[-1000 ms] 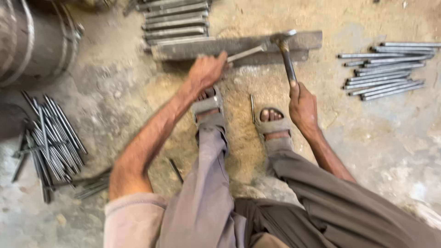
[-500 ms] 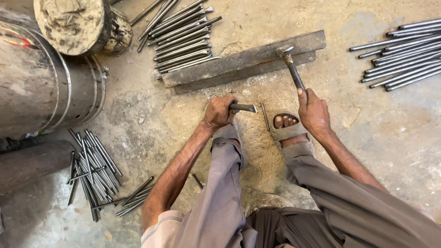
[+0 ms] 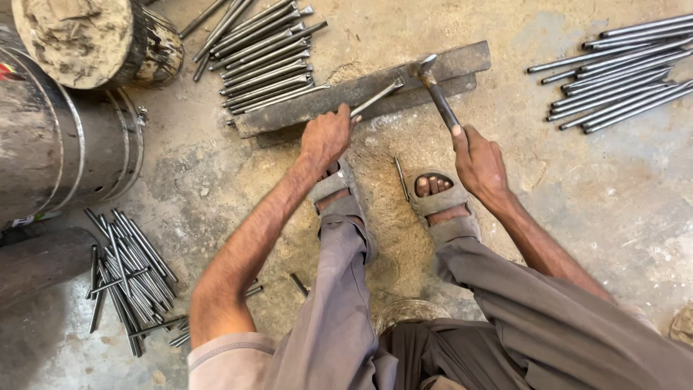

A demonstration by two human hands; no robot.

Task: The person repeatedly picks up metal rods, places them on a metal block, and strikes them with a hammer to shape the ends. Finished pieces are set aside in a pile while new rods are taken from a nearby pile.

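Gripping a thin grey steel rod [image 3: 375,97], the left hand [image 3: 326,137] is closed around its near end and lays it slantwise across a long, flat, rust-dark iron bar [image 3: 303,108] lying on the concrete floor [image 3: 613,188]. The rod is straight, dull and slender, its far tip resting on the bar just beside the hammer [image 3: 433,90] head. The right hand [image 3: 478,160] is wrapped tight around the hammer's dark handle, with the head down on the bar. Similar rods lie piled beyond the bar [image 3: 263,54], at far right [image 3: 621,72] and at lower left [image 3: 126,278].
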